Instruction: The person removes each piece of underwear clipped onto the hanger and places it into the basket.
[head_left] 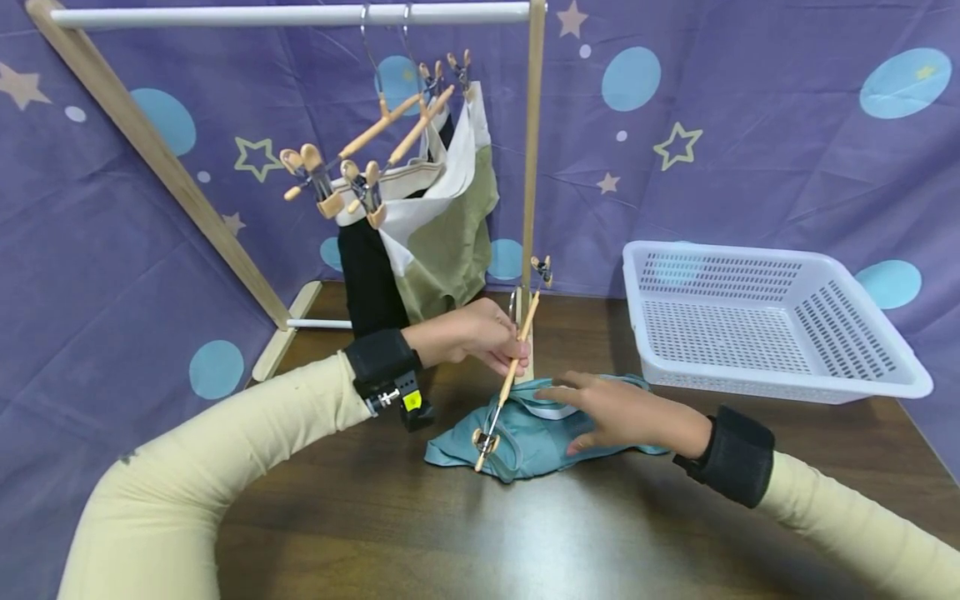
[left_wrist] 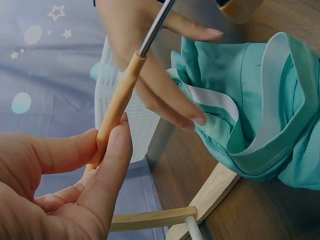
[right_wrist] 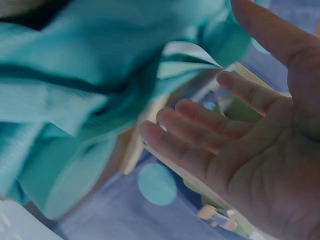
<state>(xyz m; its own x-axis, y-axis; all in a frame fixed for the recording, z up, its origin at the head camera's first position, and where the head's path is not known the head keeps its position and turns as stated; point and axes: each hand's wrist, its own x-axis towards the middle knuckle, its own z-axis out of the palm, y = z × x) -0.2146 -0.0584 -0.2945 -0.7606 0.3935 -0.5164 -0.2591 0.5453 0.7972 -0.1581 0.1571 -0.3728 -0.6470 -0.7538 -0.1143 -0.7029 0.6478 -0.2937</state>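
My left hand [head_left: 495, 337] pinches the wooden bar of a clip hanger [head_left: 517, 350] between thumb and fingers, as the left wrist view shows up close. The hanger slants over a teal garment [head_left: 555, 437] that lies bunched on the table. One of its clips, the near clip [head_left: 485, 442], is above the cloth; the far clip [head_left: 542, 271] points toward the rack. With fingers spread, my right hand [head_left: 611, 412] is over the garment's right part. In the right wrist view its palm faces the teal cloth [right_wrist: 100, 75] and holds nothing. A pale waistband [left_wrist: 272, 95] shows in the left wrist view.
A wooden rack with a white rail [head_left: 300, 15] stands at the back left. On it hang two clip hangers with a black garment [head_left: 367, 279] and an olive and white garment [head_left: 450, 242]. At the right sits a white perforated basket [head_left: 780, 383].
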